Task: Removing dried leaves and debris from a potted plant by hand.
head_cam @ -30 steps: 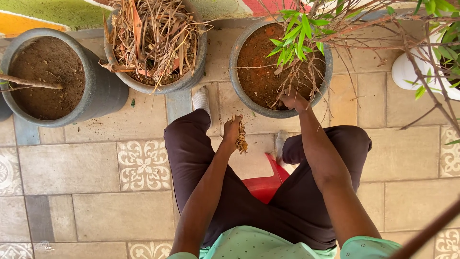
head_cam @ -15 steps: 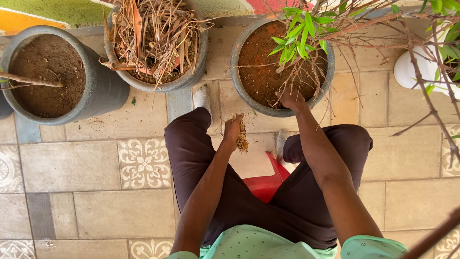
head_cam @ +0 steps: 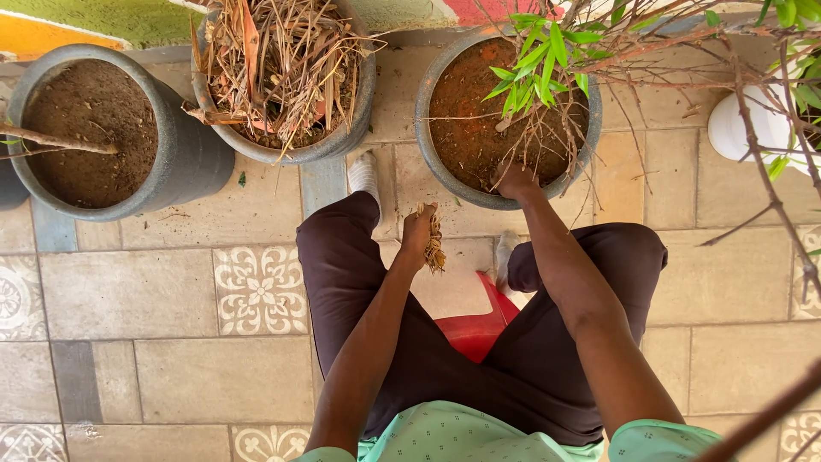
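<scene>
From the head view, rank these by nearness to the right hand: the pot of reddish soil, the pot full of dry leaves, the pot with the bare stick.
1. Pot of reddish soil: the right hand is in it.
2. Pot full of dry leaves: top middle.
3. Pot with the bare stick: far left.

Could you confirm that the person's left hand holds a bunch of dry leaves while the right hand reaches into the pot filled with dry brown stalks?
Not quite: the right hand reaches into the pot with the green-leaved plant, not the one filled with dry stalks. The left hand does hold the dry leaves, as the head view shows.
</scene>
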